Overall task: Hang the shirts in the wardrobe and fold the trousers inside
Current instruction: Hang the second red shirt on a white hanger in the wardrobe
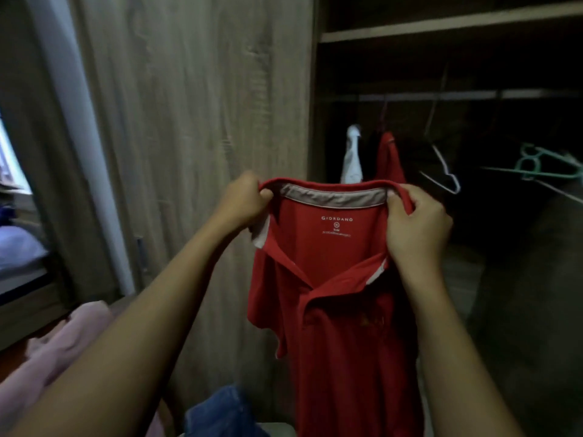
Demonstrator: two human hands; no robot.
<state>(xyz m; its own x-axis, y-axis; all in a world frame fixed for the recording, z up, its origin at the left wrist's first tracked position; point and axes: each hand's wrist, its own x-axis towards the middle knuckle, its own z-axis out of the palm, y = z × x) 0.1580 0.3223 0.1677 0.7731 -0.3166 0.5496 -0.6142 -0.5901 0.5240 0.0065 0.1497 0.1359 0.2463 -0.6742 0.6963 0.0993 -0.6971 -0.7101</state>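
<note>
A person's two bare arms reach forward toward an open wardrobe (pixel 205 105). Between them hangs one red polo shirt (pixel 334 310), held up by its collar in front of the wardrobe opening, its body falling straight down out of view. The inside of the neck faces the camera, showing a grey collar band and a printed label.

The left grip (pixel 244 200) is curled round the left end of the collar, thumb pinching the red edge. The right grip (pixel 416 225) is curled round the right end, thumb pressed on the inside of the collar.

Inside the dim wardrobe, one shelf (pixel 441 29) runs above one rail (pixel 441 96). Two garments plainly hang there, just behind the held shirt: one white (pixel 351 159) and one red (pixel 389 159). Something dark hangs beside them; it cannot be made out. To the right are two empty hangers: one white (pixel 444 175), tilted, and one green (pixel 542 165), farther right.

At lower left lies one pink cloth (pixel 63 348). One piece of blue denim (pixel 220 411) sits at the bottom edge, beside the shirt's hem.
</note>
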